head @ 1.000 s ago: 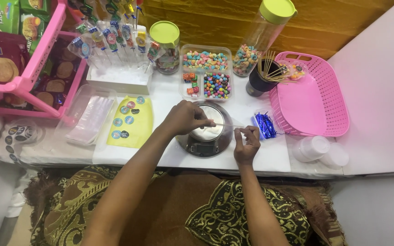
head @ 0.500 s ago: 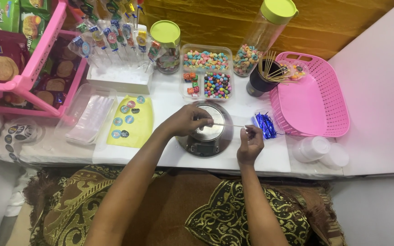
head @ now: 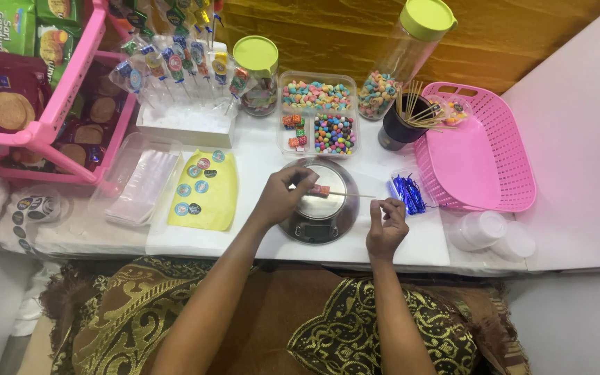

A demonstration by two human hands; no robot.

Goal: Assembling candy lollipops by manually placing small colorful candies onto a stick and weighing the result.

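While right hand (head: 385, 227) pinches skewer (head: 347, 194), left hand (head: 282, 196) grasps orange candy (head: 321, 189), above round scale (head: 319, 203).

Scale (head: 319, 221) lies between sticker sheet (head: 203, 191) and basket (head: 477, 149).

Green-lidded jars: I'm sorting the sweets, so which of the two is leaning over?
The tall jar at the back right, beside the pink basket, leans; the short jar next to the sweets tray stands upright.

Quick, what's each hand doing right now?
Left hand: pinched shut on the candy piece.
Right hand: pinched shut on the wooden skewer.
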